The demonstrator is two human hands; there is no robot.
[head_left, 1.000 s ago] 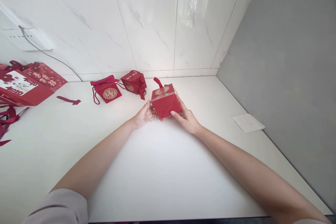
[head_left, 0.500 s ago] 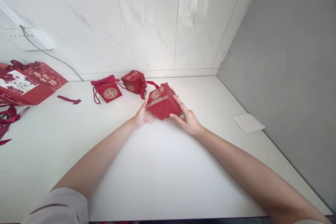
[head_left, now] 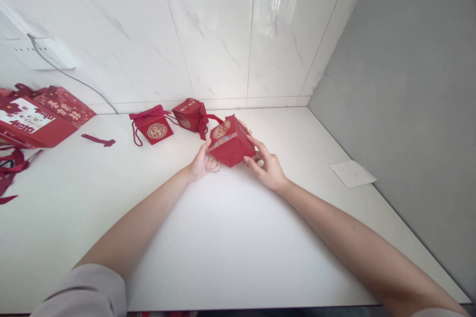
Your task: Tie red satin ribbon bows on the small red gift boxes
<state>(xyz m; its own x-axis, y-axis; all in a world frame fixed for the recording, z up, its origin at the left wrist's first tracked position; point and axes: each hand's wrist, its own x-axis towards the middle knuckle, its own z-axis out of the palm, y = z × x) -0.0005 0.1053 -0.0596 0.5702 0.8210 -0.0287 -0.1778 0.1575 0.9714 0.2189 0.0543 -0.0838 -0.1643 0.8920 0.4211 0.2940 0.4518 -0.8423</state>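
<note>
A small, blocky red cardboard box (head_left: 238, 148) sits tilted between both hands over the white worktop (head_left: 208, 247). The left hand (head_left: 201, 161) grips its left side; the right hand (head_left: 268, 166) grips its right, thumb near the lower edge. Its round gold medallion (head_left: 222, 130) faces up and leftward, and a patterned band (head_left: 223, 142) slants from lower left to upper right. I cannot tell its long axis.
</note>
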